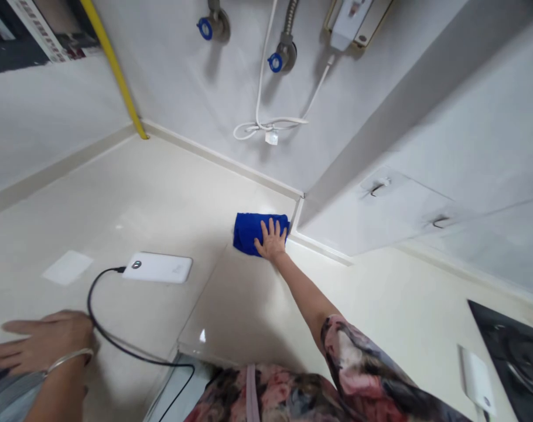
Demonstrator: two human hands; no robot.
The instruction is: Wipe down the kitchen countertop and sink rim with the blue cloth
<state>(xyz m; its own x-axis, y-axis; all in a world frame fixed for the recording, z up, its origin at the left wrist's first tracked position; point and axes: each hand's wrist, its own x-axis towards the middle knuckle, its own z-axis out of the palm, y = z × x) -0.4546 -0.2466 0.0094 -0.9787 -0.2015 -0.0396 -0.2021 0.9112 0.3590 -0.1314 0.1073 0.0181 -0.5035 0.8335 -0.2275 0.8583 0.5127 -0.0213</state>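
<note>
A folded blue cloth (248,233) lies on the pale countertop (170,193), by the corner where the wall juts out. My right hand (272,240) rests flat on the cloth's right part, fingers spread and pressing down. At the lower left, my left hand (51,337), with a bangle at the wrist, stretches its fingers leftward. Beside it is a clear, greyish object (12,395), partly cut off by the frame edge; whether the fingertips touch it I cannot tell. A white power bank (159,268) with a black cable (130,353) lies between my hands.
A yellow pipe (115,67) meets the counter at the back left. Blue-handled valves (276,61) and a looped white cord (270,125) are on the wall. Hooks (379,187) are fixed to the jutting wall. A black stove (512,346) and white device (477,378) sit at right.
</note>
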